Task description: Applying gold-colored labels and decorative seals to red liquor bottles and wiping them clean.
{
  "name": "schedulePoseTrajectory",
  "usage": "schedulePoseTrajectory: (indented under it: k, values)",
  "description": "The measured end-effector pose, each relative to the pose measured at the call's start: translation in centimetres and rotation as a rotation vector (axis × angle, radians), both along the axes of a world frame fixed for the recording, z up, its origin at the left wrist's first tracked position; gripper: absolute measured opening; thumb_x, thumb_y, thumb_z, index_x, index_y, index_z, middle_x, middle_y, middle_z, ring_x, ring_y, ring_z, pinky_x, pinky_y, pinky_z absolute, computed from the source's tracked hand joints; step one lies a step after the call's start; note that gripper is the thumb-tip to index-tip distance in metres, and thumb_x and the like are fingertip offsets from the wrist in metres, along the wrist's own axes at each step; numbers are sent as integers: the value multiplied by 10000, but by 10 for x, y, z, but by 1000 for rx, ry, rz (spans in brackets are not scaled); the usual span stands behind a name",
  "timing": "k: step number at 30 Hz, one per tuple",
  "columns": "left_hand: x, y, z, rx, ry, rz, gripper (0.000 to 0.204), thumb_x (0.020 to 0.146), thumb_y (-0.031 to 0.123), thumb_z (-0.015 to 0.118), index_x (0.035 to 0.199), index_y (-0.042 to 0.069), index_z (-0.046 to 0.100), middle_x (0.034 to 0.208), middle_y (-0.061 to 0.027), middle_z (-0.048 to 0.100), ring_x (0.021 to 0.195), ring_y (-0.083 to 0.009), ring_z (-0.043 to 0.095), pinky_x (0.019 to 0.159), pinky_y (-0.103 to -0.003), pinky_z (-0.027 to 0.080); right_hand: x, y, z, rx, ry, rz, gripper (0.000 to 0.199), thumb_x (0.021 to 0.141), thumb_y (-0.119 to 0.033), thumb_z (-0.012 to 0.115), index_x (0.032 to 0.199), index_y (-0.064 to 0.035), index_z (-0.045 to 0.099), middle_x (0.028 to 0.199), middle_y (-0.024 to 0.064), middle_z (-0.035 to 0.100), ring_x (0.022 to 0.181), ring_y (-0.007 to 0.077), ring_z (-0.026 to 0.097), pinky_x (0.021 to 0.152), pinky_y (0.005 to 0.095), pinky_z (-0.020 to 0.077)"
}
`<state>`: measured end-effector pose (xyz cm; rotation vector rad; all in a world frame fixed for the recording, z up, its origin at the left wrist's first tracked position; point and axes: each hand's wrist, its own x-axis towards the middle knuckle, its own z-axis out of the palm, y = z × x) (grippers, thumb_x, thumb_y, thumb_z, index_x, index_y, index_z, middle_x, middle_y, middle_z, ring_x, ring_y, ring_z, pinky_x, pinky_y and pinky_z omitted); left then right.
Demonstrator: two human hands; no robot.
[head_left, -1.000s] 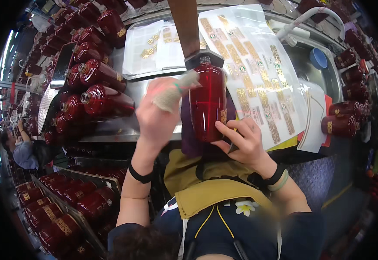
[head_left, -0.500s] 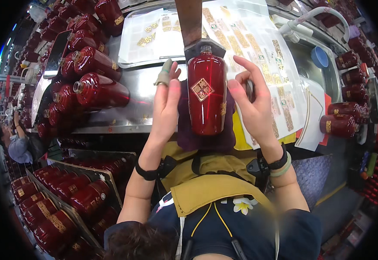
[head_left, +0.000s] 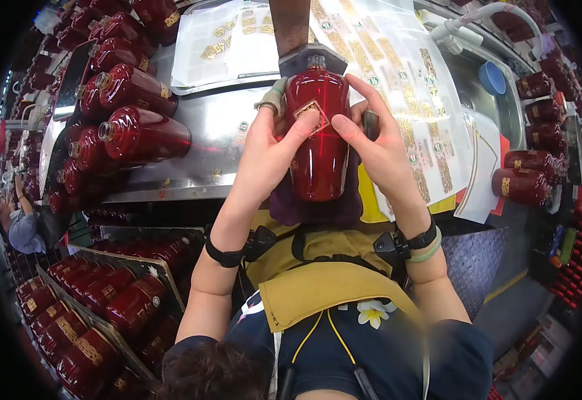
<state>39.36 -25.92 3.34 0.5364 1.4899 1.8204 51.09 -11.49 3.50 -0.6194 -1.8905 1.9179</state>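
A glossy dark red bottle point(head_left: 320, 159) lies on its side on a purple cloth point(head_left: 344, 208) at the near edge of the steel table point(head_left: 217, 133), its neck pointing away. My left hand point(head_left: 274, 150) grips the bottle's left side, thumb pressing a small gold diamond sticker point(head_left: 309, 110) near the shoulder. My right hand point(head_left: 374, 143) holds the right side, its thumb also on the sticker. A taped left fingertip curls by the bottle's neck.
Several red bottles point(head_left: 137, 133) lie stacked at the table's left. Sheets of gold stickers point(head_left: 404, 87) cover the far side. More bottles point(head_left: 527, 180) stand at the right, and crates of bottles point(head_left: 104, 300) sit low left. Another person point(head_left: 21, 223) sits far left.
My left hand came down from holding a rag above the bottle. Both hands now press thumbs onto the gold sticker, and the bottle faces sticker up.
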Motion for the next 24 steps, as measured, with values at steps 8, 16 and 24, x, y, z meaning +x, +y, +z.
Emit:
schedulePoseTrajectory:
  k: [8, 16, 24]
  values:
    - [-8, -1, 5, 1, -13, -50, 812, 1007, 181, 701, 1583, -112, 210, 1480, -220, 507, 1302, -224, 576, 1094, -350, 482, -6, -4, 1, -17, -51, -50, 663, 920, -183, 800, 1491, -47, 493, 810, -68, 422, 725, 34, 396, 654, 193, 355]
    - [-5, 4, 1, 7, -40, -11, 739, 1035, 173, 655, 1577, -106, 238, 1440, -197, 545, 1277, -195, 583, 1092, -337, 479, 1, -7, -1, -4, 34, -33, 686, 908, -151, 804, 1511, -74, 487, 835, -67, 416, 741, 36, 395, 677, 190, 373]
    - [-6, 0, -2, 41, -11, -22, 712, 1049, 200, 638, 1571, -103, 261, 1456, -185, 532, 1322, -191, 542, 1115, -327, 446, -2, 0, 0, -48, 17, -24, 640, 923, -176, 799, 1487, -66, 519, 834, -68, 424, 734, 30, 407, 669, 183, 367]
